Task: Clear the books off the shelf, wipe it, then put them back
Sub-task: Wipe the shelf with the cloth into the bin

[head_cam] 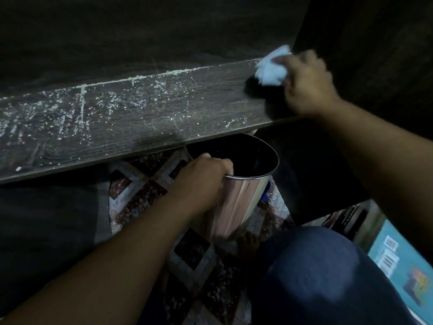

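Observation:
A dark wooden shelf board [131, 123] crosses the view, speckled with white dust and crumbs, thickest along its back edge. My right hand [307, 87] grips a crumpled pale tissue [273, 69] and presses it on the shelf's right end. My left hand [203, 177] holds the rim of a shiny metal bin [239, 198], tilted just under the shelf's front edge. Books [398, 261] lie on the floor at the lower right, one with a turquoise cover.
A patterned tiled floor [140, 195] shows below the shelf. My knee in blue jeans [311, 277] fills the lower right. A dark upright panel [365, 55] closes off the shelf's right end. The shelf's dark back wall [140, 38] rises behind.

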Tool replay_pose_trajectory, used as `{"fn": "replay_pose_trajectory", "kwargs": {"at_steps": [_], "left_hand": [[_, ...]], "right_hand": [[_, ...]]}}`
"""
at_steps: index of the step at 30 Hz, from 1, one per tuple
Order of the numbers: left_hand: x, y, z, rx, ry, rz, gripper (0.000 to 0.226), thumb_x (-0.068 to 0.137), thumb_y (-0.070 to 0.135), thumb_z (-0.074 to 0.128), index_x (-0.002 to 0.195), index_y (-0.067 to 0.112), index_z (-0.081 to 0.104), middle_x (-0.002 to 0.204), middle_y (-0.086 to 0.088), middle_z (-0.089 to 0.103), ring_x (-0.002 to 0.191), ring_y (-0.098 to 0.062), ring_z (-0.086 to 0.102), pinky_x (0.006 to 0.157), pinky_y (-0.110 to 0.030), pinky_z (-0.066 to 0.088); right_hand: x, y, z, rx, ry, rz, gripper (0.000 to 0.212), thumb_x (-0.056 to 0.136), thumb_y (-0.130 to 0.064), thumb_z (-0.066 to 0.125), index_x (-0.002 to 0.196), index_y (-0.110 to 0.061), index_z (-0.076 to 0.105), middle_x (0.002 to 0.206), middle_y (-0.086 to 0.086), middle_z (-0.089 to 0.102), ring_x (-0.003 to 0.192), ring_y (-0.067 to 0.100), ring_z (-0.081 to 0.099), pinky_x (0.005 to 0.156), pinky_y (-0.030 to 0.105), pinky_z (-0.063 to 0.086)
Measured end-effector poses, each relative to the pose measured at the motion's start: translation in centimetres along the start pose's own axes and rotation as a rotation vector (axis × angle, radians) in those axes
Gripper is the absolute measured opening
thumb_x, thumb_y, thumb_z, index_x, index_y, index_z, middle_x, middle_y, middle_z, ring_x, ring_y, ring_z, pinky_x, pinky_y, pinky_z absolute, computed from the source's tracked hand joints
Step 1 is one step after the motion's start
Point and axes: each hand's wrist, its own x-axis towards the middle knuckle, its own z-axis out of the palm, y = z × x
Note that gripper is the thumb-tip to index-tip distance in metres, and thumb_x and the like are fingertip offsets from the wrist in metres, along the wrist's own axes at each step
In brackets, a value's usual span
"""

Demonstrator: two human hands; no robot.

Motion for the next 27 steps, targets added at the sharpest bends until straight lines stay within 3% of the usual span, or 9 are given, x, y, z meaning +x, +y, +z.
{"fn": "replay_pose_trajectory", "kwargs": {"at_steps": [3,8,12,18,23,27], "left_hand": [[0.3,0.0,0.3,0.005,0.02,0.039,0.016,0.083,0.017,0.059,0.095,0.028,0.061,0.078,0.011,0.049,0.089,-0.014,0.049,0.077,-0.033,0.049],[0.7,-0.1,0.6,0.018,0.045,0.063,0.017,0.084,0.016,0.06,0.098,0.025,0.06,0.087,0.008,0.059,0.094,-0.017,0.05,0.077,-0.037,0.049],[1.1,-0.1,0.7,0.04,0.039,0.034,0.019,0.083,0.013,0.058,0.098,0.025,0.059,0.094,0.007,0.064,0.096,-0.017,0.05,0.078,-0.036,0.048],[1.2,0.4,0.8,0.074,0.031,0.032,0.021,0.084,0.014,0.058,0.1,0.027,0.058,0.099,0.007,0.065,0.099,-0.016,0.049,0.076,-0.03,0.044],[1.0,0.2,0.8,0.022,0.038,0.048,0.019,0.08,0.013,0.061,0.095,0.025,0.059,0.092,0.008,0.064,0.092,-0.016,0.048,0.077,-0.037,0.048],[0.9,-0.1,0.6,0.014,0.042,0.053,0.02,0.081,0.012,0.059,0.098,0.022,0.06,0.094,0.006,0.065,0.096,-0.018,0.049,0.078,-0.038,0.048]], "right_hand": [[2.5,2.4,0.3,-0.132,-0.061,0.206,0.055,0.095,-0.028,0.048,0.147,-0.031,0.03,0.148,0.018,0.024,0.129,0.042,0.031,0.107,0.053,0.029],[3.3,2.1,4.0,-0.168,-0.093,0.201,0.052,0.096,-0.042,0.038,0.147,-0.032,0.031,0.149,0.017,0.031,0.126,0.043,0.031,0.104,0.047,0.028],[2.1,-0.9,5.4,-0.175,-0.085,0.024,0.058,0.089,-0.044,0.035,0.146,-0.034,0.032,0.147,0.017,0.035,0.127,0.042,0.033,0.104,0.046,0.027],[-1.5,-3.4,6.4,0.06,-0.105,-0.192,0.065,0.079,-0.036,0.028,0.143,-0.032,0.04,0.141,0.009,0.047,0.123,0.036,0.043,0.101,0.045,0.031],[1.5,-1.1,2.5,0.209,0.153,0.059,0.054,0.09,-0.024,0.037,0.144,-0.026,0.041,0.145,0.009,0.044,0.123,0.036,0.041,0.105,0.039,0.03],[4.5,1.7,2.0,0.099,0.047,0.172,0.051,0.097,-0.022,0.041,0.147,-0.029,0.034,0.153,0.008,0.03,0.127,0.039,0.033,0.105,0.043,0.028]]}}
